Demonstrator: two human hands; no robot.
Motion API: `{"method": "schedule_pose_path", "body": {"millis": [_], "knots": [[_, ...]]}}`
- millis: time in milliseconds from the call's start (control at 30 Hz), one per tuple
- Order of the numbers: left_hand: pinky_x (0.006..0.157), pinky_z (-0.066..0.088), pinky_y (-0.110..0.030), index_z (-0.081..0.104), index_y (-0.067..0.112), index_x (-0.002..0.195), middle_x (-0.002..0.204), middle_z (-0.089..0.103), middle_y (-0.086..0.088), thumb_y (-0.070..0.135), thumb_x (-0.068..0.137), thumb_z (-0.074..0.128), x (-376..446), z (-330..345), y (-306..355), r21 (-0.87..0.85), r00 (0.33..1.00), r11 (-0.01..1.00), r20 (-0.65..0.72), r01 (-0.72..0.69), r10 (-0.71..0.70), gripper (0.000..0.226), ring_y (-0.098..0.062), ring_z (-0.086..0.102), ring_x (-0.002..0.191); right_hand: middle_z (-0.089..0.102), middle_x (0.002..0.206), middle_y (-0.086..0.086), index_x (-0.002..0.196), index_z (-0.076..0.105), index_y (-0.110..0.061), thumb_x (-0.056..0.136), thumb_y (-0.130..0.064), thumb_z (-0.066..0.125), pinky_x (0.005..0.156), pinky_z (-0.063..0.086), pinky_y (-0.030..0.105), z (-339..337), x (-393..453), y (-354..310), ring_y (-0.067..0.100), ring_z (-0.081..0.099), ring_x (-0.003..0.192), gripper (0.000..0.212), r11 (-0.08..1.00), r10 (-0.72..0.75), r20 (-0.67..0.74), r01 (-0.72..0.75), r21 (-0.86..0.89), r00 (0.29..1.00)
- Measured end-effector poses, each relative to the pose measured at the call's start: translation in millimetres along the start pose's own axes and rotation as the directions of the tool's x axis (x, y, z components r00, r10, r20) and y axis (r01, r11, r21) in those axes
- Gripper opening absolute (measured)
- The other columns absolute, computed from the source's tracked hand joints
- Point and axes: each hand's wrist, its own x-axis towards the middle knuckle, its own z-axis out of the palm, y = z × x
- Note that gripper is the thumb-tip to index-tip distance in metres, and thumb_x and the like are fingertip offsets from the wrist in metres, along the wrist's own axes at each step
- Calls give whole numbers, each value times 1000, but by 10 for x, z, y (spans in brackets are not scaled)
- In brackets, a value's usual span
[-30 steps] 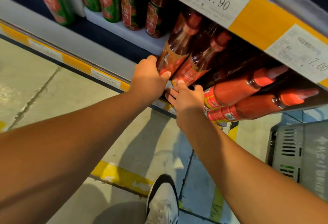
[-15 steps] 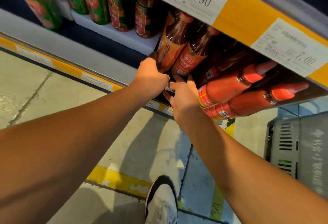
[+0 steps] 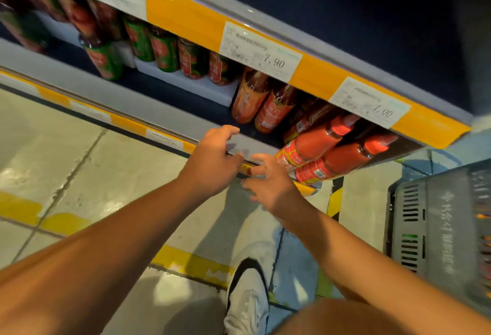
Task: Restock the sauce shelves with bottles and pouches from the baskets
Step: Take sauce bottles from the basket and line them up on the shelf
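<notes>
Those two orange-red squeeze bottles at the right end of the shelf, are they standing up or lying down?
Lying down. Both squeeze bottles rest on their sides, one stacked on the other, pointed caps aimed into the shelf and labelled bases facing the aisle.

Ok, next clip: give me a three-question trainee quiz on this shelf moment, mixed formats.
1. True or false: the left hand grips a bottle.
2. The price tag above the two brown-capped sauce bottles reads: A 7.90, B 9.70, C 5.00?
3. Fill in: the grey basket stands on the person's ____ side.

Key: 1 false, both it and the right hand hold nothing; 2 A; 3 right.
</notes>
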Motion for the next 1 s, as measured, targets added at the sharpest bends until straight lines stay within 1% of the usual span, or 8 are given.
{"method": "schedule_pose_path", "body": {"millis": [100,133,267,433,600,767,867,1000], "knots": [[101,45,-30,63,22,139,140,61,0,27,100,68,-510,-285,140,121,1000,992,-9,25,-24,40,-17,60,123,54,124,6,138,52,-16,98,-4,67,75,47,11,-302,-507,-25,23,58,107,45,973,45,97,-22,-231,994],[102,45,-32,66,21,135,138,62,0,30,100,67,-707,-392,205,150,999,988,-8,43,-42,36,-20,60,124,52,126,5,143,50,-14,100,-7,65,69,43,7,-424,-682,-53,22,56,107,46,946,62,113,-23,-324,992],[97,45,-34,73,17,120,124,70,-3,31,98,69,-1573,-801,511,160,989,976,-17,149,-148,26,-24,65,116,58,132,4,144,54,-17,100,-22,67,92,51,32,-900,-1498,-248,24,63,110,46,853,74,93,-15,-522,993],[81,43,-34,74,21,102,103,74,4,19,96,72,-2889,-1237,1070,133,960,956,60,263,-272,7,-23,68,100,59,104,-4,124,60,-19,101,-14,63,81,52,36,-1487,-2892,-425,22,61,91,24,859,184,-58,-190,-476,981],[82,46,-32,68,35,94,94,72,14,22,95,72,-3951,-1412,1630,179,912,932,216,313,-348,14,-19,71,100,61,108,-3,122,59,-27,98,-19,66,81,45,25,-2024,-4271,-369,23,65,98,27,805,292,-215,-361,-470,932],[74,47,-23,68,32,92,91,72,13,24,97,69,-4436,-1214,2361,182,913,956,299,232,-278,10,-10,69,91,65,127,4,136,59,-27,97,-26,66,93,50,30,-2610,-5060,-319,23,66,110,40,767,366,-272,-454,-453,890],[75,54,-32,65,31,86,85,71,11,27,97,68,-4501,-843,2879,162,934,976,305,144,-188,12,-9,69,84,61,133,4,142,56,-23,100,-28,65,92,45,25,-3050,-5238,-232,23,63,118,43,760,376,-248,-450,-468,893],[69,52,-31,67,26,85,80,69,11,33,97,63,-4444,-149,3559,126,955,987,265,100,-131,14,-5,65,75,63,131,4,139,57,-22,100,-27,65,91,49,31,-3711,-5119,-15,22,63,115,40,788,345,-230,-414,-455,910]]}}
